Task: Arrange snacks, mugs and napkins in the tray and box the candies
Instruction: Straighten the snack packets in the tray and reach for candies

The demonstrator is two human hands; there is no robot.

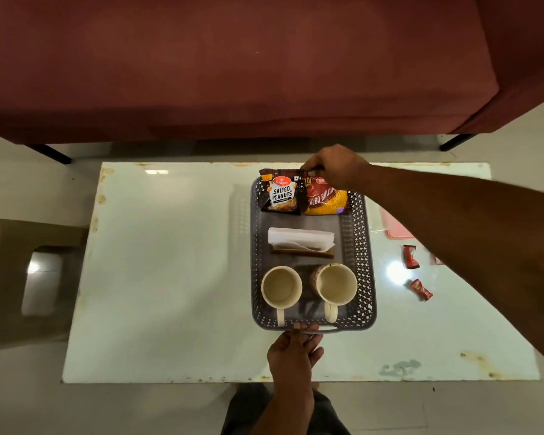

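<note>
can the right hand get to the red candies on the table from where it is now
Probably yes. The right hand is busy at the snack packets, but the two candies lie bare on the table right of the tray, nothing covering them.

One head-worn wide-angle camera looks steeply down from above onto the glossy white rectangular worktop (pixel 170 277), maroon fabric sofa (pixel 233 64) beyond.

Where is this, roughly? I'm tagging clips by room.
Probably a home living room: a maroon sofa behind a low white table, tiled floor, and a snack tray with mugs.
</note>
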